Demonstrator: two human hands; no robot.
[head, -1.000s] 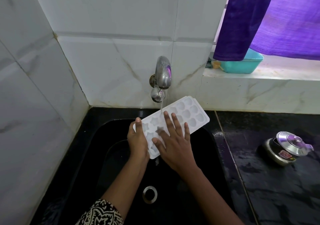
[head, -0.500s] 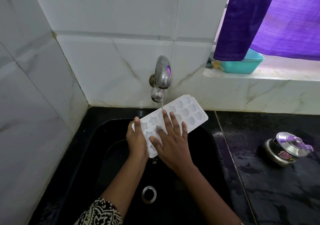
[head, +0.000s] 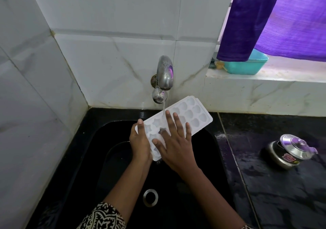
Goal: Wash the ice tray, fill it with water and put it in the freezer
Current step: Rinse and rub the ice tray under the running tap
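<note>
The white ice tray [head: 191, 113] is held over the black sink [head: 88, 161], hollows facing up, its long axis running from near left to far right. The left hand [head: 140, 143] grips its near-left end, thumb on the rim. The right hand [head: 173, 144] lies flat on the hollows, fingers straight and spread, under the stream from the tap [head: 165, 73].

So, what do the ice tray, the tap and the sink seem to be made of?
Ice tray: probably plastic, white and slightly translucent, with moulded star and shell cells.
Tap: metal, polished but water-spotted; it mirrors purple light.
Sink: black and glossy where wet; perhaps granite or a stone composite, but the look leaves it open.
</note>
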